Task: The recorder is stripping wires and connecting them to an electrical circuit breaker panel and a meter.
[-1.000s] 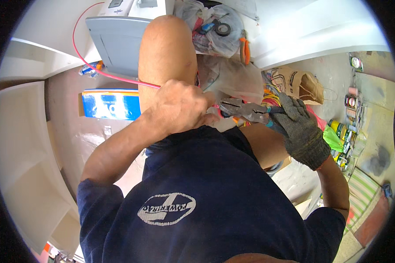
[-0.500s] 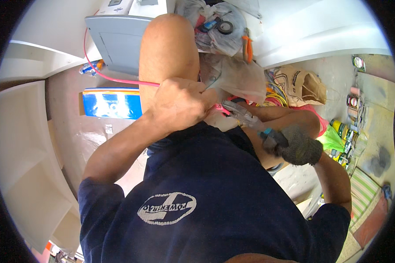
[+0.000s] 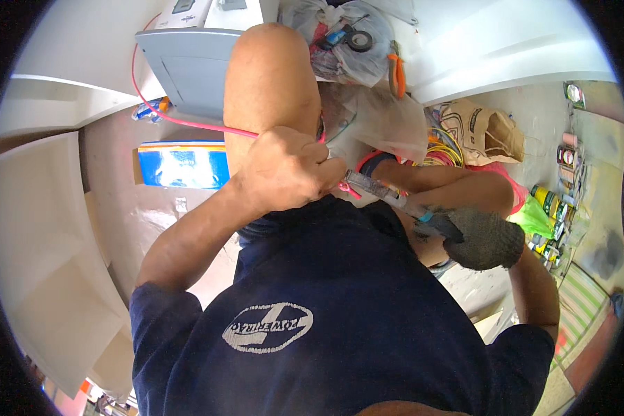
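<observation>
Red cable [image 3: 215, 127]: held in closed grip of left hand [image 3: 288, 170], running toward ten o'clock, short end projecting toward four o'clock. Gloved right hand [image 3: 482, 237], at four o'clock: grip wrapped round pliers [image 3: 390, 195].

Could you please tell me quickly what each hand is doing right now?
Left hand: closed, holding the pink cable.
Right hand, gloved: closed on the handles of the pliers.
</observation>
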Tool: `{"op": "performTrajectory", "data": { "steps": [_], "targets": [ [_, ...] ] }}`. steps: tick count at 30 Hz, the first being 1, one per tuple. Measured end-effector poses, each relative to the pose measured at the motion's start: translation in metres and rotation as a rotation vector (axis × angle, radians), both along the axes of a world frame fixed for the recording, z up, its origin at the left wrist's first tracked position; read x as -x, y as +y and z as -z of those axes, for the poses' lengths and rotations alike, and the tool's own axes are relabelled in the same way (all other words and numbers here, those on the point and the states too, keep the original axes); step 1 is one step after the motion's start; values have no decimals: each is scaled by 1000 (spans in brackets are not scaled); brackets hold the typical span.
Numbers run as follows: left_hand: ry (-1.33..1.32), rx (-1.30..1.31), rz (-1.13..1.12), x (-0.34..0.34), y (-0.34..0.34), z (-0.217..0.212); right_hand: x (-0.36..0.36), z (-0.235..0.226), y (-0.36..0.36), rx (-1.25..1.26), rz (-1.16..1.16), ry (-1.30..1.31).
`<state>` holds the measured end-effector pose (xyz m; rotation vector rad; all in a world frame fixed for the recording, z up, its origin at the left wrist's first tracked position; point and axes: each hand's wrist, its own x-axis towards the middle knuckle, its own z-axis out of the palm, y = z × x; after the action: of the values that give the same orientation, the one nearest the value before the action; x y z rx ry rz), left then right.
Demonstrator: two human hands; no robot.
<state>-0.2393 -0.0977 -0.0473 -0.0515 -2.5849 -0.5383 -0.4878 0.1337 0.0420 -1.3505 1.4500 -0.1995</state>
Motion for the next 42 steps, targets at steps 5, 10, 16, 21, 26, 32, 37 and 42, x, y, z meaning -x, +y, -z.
{"op": "performTrajectory", "data": {
  "steps": [5,10,16,21,26,32,37,42],
  "targets": [
    [51,23,-1,-2,1,2,-5,-28,-27,-12,-143,85],
    [86,19,-11,-3,-1,-2,-4,-24,-19,-119,-95,74],
    [202,-1,-41,-1,0,-5,-13,-3,-38,-317,47,-83],
    [364,142,-123,6,-7,-9,-32,14,-69,-463,181,-212],
    [276,126,-182,12,-17,-17,-23,20,-36,-573,270,-383],
    [161,13,-193,18,-43,-50,-28,22,-14,570,210,788],
    [132,-7,-223,20,-40,-60,-25,8,-30,838,185,1153],
    [143,-4,-207,24,-40,-58,-15,11,-24,892,75,1287]
  ]
}}
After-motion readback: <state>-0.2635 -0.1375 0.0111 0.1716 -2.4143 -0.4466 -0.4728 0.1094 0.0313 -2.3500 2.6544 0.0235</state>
